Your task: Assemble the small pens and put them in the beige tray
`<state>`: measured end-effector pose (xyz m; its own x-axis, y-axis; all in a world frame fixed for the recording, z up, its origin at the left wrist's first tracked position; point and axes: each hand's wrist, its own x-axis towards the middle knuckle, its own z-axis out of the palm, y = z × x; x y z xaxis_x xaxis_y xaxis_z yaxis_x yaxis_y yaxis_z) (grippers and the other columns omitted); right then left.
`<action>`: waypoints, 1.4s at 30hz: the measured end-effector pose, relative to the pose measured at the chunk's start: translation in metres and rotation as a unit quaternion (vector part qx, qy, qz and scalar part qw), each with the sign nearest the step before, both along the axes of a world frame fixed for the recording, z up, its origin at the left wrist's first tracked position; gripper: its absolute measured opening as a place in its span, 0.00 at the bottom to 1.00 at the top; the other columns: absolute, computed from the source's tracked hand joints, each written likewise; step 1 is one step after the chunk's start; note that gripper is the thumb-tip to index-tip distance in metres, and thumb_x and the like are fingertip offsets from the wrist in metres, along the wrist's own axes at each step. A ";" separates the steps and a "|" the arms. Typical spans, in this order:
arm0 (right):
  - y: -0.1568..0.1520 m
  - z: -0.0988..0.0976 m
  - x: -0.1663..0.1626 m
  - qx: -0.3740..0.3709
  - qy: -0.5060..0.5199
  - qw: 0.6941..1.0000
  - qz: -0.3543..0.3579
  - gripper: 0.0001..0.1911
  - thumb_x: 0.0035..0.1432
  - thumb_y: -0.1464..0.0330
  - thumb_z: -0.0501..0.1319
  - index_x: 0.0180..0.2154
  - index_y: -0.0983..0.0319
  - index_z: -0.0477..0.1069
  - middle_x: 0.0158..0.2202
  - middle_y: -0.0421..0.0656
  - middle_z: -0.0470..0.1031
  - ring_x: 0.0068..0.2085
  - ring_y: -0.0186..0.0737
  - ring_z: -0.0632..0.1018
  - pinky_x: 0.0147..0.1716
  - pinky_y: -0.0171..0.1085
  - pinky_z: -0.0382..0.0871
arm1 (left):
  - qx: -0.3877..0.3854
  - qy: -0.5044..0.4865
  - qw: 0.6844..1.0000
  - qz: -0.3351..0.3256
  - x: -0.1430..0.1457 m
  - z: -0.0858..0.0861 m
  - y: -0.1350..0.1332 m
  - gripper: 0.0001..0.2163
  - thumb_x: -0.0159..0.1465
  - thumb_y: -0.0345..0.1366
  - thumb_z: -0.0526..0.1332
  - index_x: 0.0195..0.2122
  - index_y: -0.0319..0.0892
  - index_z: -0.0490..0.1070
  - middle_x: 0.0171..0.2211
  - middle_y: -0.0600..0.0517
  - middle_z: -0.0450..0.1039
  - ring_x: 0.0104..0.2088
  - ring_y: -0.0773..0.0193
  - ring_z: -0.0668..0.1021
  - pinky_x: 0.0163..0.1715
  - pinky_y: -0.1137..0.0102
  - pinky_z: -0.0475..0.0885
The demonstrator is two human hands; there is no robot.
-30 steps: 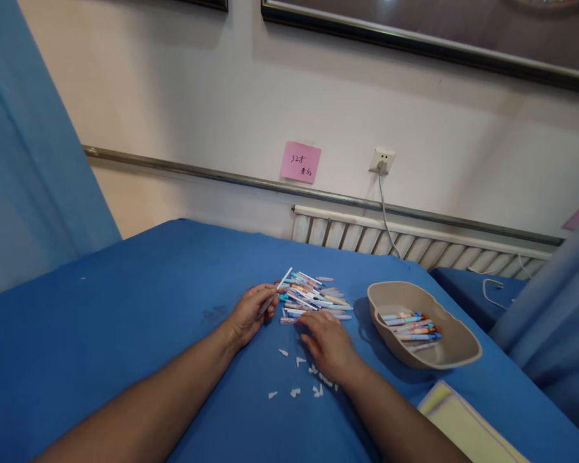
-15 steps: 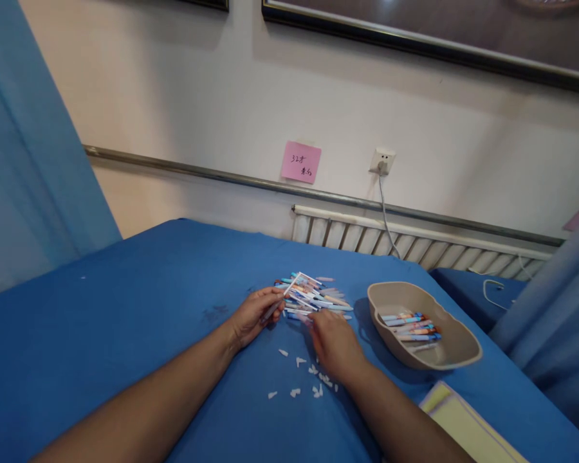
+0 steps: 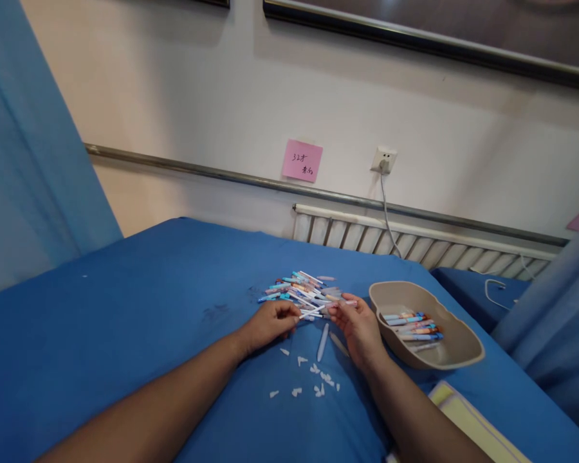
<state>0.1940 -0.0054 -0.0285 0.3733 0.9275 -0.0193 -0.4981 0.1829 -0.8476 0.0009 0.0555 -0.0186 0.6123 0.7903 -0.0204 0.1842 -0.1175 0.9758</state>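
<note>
My left hand (image 3: 269, 323) is closed, thumb and fingertips pinching one end of a thin white pen refill (image 3: 311, 313) that points to the right. Facing it, my right hand (image 3: 359, 326) is closed on a pale pinkish pen barrel (image 3: 348, 303), beside the refill's far end. Whether refill and barrel touch I cannot tell. Just behind both hands lies a heap of pens and white refills (image 3: 296, 284). Between my wrists a pale blue barrel (image 3: 323, 342) and a greyish barrel (image 3: 338, 344) rest on the blue cloth, with several small white cone-shaped tips (image 3: 314, 368) nearer to me.
To the right stands a beige basin (image 3: 458, 344) with several pens (image 3: 412, 326) in it. A yellow pad (image 3: 468, 418) lies at the front right. Beyond the cloth-covered table (image 3: 164, 283) are a radiator (image 3: 347, 235), a metal rail and a plugged-in cable (image 3: 385, 202).
My right hand has moved up and right from the heap and now holds the pinkish barrel. The left hand's refill has swung from upright to nearly level. Two barrels now show on the cloth.
</note>
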 end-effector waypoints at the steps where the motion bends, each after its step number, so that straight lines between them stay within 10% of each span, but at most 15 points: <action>1: 0.000 -0.001 0.000 0.001 -0.003 1.000 0.004 0.26 0.40 0.63 0.71 0.39 0.61 0.63 0.27 0.39 0.77 0.28 0.35 0.78 0.26 0.32 0.71 | 0.006 0.005 1.000 -0.006 0.000 0.000 -0.001 0.09 0.52 0.39 0.61 0.30 0.39 0.70 0.18 0.57 0.66 0.18 0.70 0.67 0.20 0.75 0.60; 19: 0.004 -0.007 0.004 0.012 -0.124 0.992 0.011 0.22 0.44 0.60 0.67 0.39 0.61 0.63 0.25 0.38 0.76 0.24 0.34 0.75 0.26 0.33 0.67 | 0.053 0.032 0.998 -0.020 0.000 -0.002 -0.002 0.08 0.54 0.39 0.60 0.29 0.39 0.70 0.17 0.58 0.65 0.18 0.70 0.66 0.20 0.75 0.59; 42: -0.003 0.000 -0.007 -0.005 -0.172 0.981 0.085 0.18 0.36 0.60 0.72 0.28 0.63 0.71 0.22 0.38 0.75 0.23 0.35 0.76 0.24 0.33 0.67 | -0.089 -0.051 0.995 0.010 0.001 0.004 -0.006 0.18 0.47 0.42 0.69 0.35 0.37 0.69 0.29 0.50 0.75 0.22 0.68 0.73 0.25 0.71 0.67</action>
<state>0.1868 -0.0082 -0.0287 0.1998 0.9772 0.0720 -0.2047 0.1135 -0.9722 0.0023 0.0492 -0.0146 0.6025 0.7920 -0.0986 0.0828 0.0609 0.9947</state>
